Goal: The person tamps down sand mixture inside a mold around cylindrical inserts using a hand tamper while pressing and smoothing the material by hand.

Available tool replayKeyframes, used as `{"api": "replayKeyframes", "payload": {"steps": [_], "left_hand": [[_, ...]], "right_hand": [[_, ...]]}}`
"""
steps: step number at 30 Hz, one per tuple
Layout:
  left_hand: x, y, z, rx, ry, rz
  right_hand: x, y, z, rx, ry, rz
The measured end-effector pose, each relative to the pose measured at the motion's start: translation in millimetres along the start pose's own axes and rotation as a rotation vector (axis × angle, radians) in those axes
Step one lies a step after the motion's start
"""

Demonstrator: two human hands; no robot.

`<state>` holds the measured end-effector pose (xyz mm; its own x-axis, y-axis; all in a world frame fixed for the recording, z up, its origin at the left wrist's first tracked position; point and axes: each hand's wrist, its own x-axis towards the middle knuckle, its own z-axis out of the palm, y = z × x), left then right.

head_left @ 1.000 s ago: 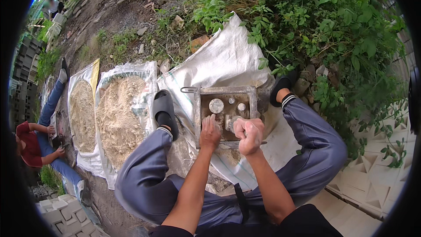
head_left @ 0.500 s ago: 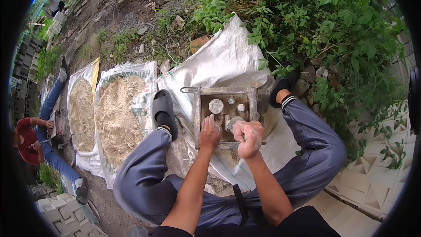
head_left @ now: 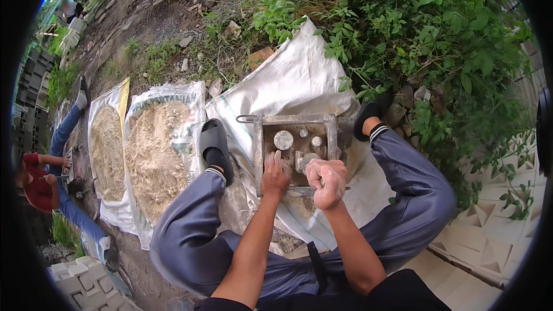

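Between my legs a rectangular frame mould (head_left: 258, 150) lies on a white woven sack (head_left: 311, 69), with packed brown-grey material inside. Toward its far side, a large pale round disc (head_left: 283, 140) and two smaller round pieces, one upper (head_left: 303, 133) and one lower (head_left: 317, 141), are set in the material. My left hand (head_left: 276, 175) rests over the near left part of the mould, fingers stretched toward the large disc. Dusty and closed in a fist, my right hand (head_left: 327, 183) grips a hammer-like tool (head_left: 302, 161) with a blocky grey head; its handle is mostly hidden.
Two open sacks of pale sandy powder, one nearer (head_left: 158, 155) and one farther left (head_left: 108, 152), lie left of my foot. Another person (head_left: 37, 181) sits at the far left. Green plants (head_left: 403, 29) grow at the back right; patterned pale blocks (head_left: 495, 236) stand at right.
My left hand's fingers have spread slightly over the mould. My right hand and the tool stay in nearly the same place. The other person's hands have shifted a little.
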<state>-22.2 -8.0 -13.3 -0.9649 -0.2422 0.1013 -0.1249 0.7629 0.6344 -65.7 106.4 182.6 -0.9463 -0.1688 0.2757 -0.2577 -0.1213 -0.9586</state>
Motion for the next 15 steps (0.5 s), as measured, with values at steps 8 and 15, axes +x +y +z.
{"api": "replayKeyframes", "payload": {"steps": [8, 15], "left_hand": [[5.4, 2.0, -10.0, 0.051, -0.189, 0.03], [10.1, 3.7, -14.0, -0.065, -0.219, 0.132]], "right_hand": [[1.6, 1.3, -0.6, 0.001, 0.012, -0.025], [4.8, 7.6, -2.9, 0.018, 0.035, 0.039]]}}
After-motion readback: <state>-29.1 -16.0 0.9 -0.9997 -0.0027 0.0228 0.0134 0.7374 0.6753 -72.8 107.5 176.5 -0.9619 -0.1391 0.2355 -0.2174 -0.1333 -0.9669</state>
